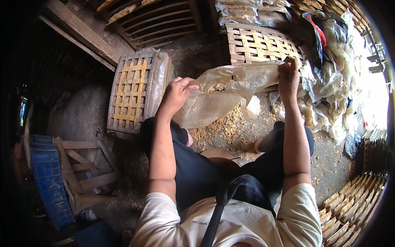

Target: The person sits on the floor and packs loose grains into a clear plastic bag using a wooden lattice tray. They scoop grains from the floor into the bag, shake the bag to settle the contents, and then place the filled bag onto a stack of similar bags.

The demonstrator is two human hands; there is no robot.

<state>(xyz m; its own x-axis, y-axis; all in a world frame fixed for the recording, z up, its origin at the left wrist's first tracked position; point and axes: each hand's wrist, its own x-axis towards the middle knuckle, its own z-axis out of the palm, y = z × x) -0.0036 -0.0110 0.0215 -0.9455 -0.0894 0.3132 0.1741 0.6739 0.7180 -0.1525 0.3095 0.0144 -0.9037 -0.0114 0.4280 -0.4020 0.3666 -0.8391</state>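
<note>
A cloudy, creased plastic sheet [213, 105] is stretched between my two hands, its lower part hanging over the floor. Small pale crumbs cling to it, and a hole shows near its upper middle. My left hand [179, 94] pinches one end between thumb and fingers. At the other end, my right hand [289, 74] grips the plastic, held a little higher in the picture. Just beyond the sheet stands a woven bamboo rack [262, 43] in a wooden frame. Another woven rack [129, 92], with plastic along its side, is beside my left hand.
Loose clear plastic sheets [330, 83] are heaped at right. Wrapped slabs [253, 12] lie stacked at the top. Crumbs [228, 126] litter the floor between my feet. A blue plastic crate [49, 179] and a wooden stand [86, 173] are at left. Slatted racks [348, 210] occupy the lower right.
</note>
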